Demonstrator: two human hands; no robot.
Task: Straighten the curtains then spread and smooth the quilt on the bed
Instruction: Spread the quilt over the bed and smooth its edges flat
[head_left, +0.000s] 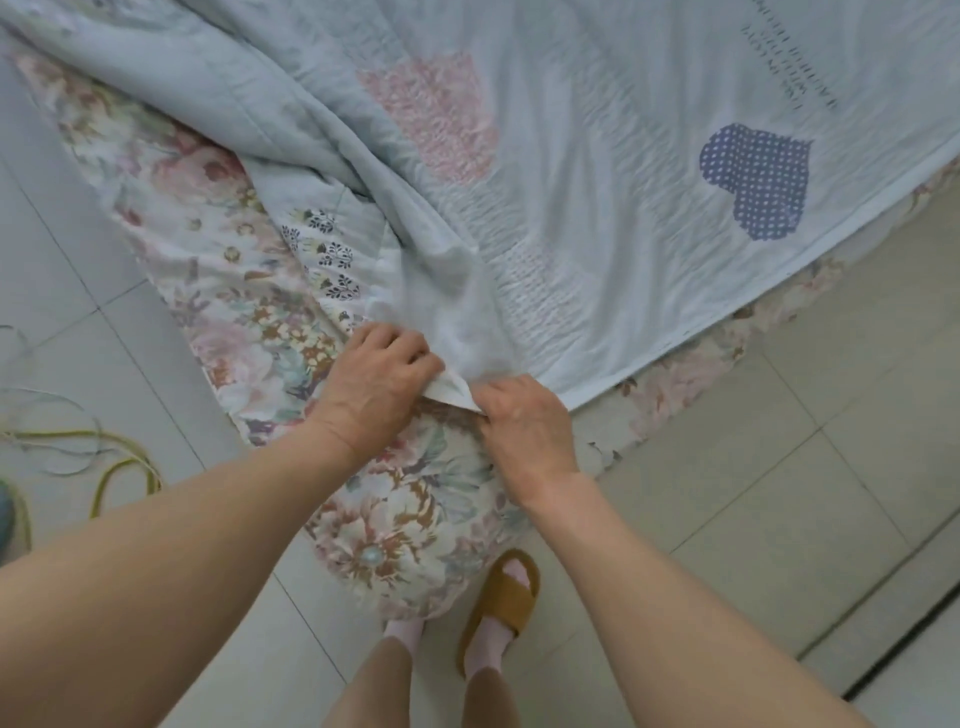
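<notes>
Gripping quilt (597, 171) corner: both hands; floral bed (395, 509), tiled floor (753, 493).

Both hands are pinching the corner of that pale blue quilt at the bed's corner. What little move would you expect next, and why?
Probably drawing the corner toward the left: the left hand and right hand both grip it, the quilt lies flat on the right but bunches in folds on the left, leaving the floral sheet bare.
</notes>
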